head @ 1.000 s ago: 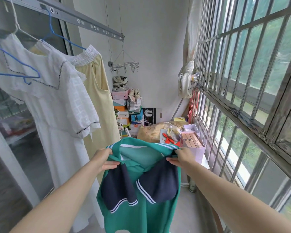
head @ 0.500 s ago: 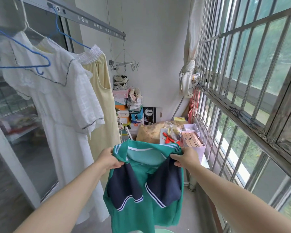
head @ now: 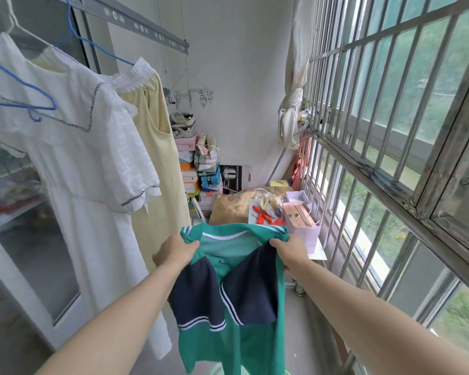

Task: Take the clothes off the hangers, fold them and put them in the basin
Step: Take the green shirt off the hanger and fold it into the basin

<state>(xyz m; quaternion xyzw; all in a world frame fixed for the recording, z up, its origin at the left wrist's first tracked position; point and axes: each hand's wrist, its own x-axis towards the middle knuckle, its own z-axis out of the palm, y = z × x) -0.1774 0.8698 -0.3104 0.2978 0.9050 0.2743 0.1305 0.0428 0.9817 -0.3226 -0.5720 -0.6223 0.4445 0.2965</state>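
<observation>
A green shirt (head: 236, 345) with navy sleeves folded in over its front hangs in the air before me. My left hand (head: 175, 253) grips its left shoulder and my right hand (head: 289, 253) grips its right shoulder. A white dress (head: 87, 163) hangs on a hanger from the rail (head: 136, 25) at the left, with a pale yellow dress (head: 160, 147) on a blue hanger (head: 92, 44) behind it. An empty blue hanger (head: 25, 104) hangs in front of the white dress. A pale green rim, perhaps the basin (head: 217, 370), shows at the bottom edge.
A barred window (head: 390, 131) runs along the right side. Stacked shoe boxes (head: 198, 177), a bag and a purple box (head: 303, 226) crowd the far end of the narrow balcony. A glass door (head: 25, 226) stands at the left.
Both hands have kept their grip on the shirt's shoulders and lowered it slightly; the view has tilted down a little, bringing the green rim into sight.
</observation>
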